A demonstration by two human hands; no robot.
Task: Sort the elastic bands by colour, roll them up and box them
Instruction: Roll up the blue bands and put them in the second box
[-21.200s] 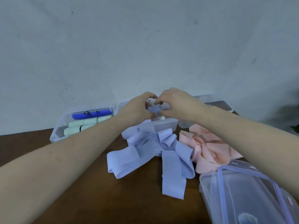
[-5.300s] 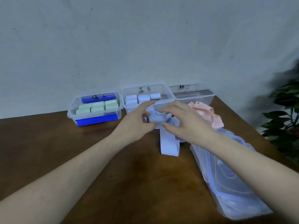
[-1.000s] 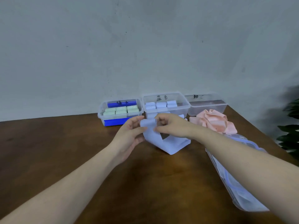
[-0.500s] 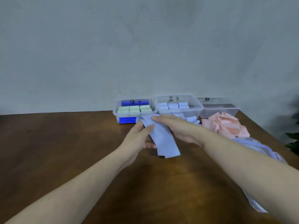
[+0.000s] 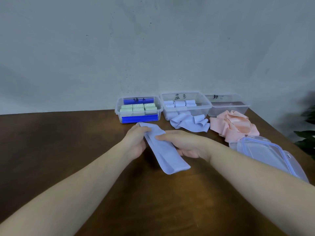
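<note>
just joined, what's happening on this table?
A person is sorting elastic bands by colour. Both hands, left hand and right hand, hold a flattened blue band on the wooden table, apparently before rolling it. The left box holds green rolls, the middle box three blue rolls, and the right box looks empty. Loose blue bands and pink bands lie in front, with lids at right.

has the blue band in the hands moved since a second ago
Yes. The blue band has come down from in front of the middle box and now lies flat on the table, nearer the person, under both hands.
</note>
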